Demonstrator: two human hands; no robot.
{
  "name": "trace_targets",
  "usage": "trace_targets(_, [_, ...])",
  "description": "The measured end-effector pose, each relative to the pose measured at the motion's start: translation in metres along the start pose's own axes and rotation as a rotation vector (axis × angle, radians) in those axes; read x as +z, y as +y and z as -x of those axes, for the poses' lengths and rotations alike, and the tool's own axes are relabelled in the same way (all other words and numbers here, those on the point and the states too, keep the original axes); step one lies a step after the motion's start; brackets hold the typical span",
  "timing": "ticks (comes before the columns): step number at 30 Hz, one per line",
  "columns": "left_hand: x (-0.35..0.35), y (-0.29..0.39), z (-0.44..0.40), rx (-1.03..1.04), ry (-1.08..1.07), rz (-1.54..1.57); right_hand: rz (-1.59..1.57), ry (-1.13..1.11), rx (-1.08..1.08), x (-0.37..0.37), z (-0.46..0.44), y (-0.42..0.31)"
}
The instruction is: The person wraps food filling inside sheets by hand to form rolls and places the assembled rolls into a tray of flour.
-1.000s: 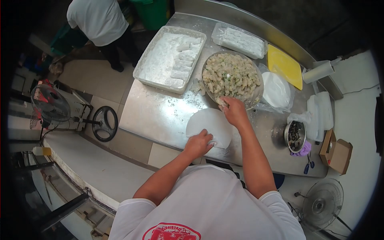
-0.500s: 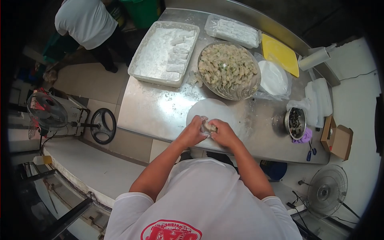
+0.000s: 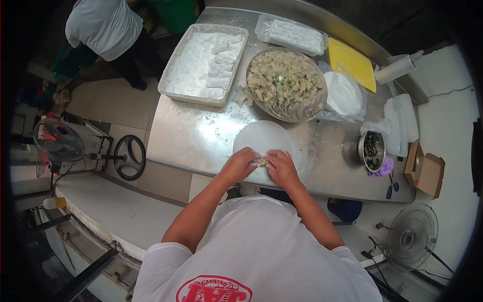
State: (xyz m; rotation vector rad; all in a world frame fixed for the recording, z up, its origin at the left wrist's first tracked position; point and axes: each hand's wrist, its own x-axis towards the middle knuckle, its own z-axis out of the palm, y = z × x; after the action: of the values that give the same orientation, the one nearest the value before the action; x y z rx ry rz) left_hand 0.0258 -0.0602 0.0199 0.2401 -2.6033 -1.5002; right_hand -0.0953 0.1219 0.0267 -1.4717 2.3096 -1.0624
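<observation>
My left hand and my right hand meet over the near part of a thin round white wrapper lying on the steel table. Between them is a small lump of pale chopped filling, pressed by the curled fingers of both hands. The fingers partly cover the lump and the wrapper's near edge. Just beyond the wrapper stands a wide round metal bowl heaped with the same-looking pale filling with green bits.
At the far left, a floury tray holds several white-dusted rolls. Behind are a plastic container and a yellow board. Bagged white rounds, a bowl of dark pieces and an open cardboard box stand right. Another person stands far left.
Both hands have lowered the filling from a held-up position onto the near part of the wrapper. My right hand has turned over, its back now facing up. The view has shifted slightly.
</observation>
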Motion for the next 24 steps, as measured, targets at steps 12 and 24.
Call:
trace_targets(12, [0.014, 0.000, -0.003, 0.073, 0.017, -0.211, -0.119, -0.097, 0.224, -0.011, -0.006, -0.001])
trace_targets(24, [0.012, 0.003, -0.007, 0.102, -0.059, -0.305, -0.294, 0.010, 0.372, -0.002, 0.008, -0.006])
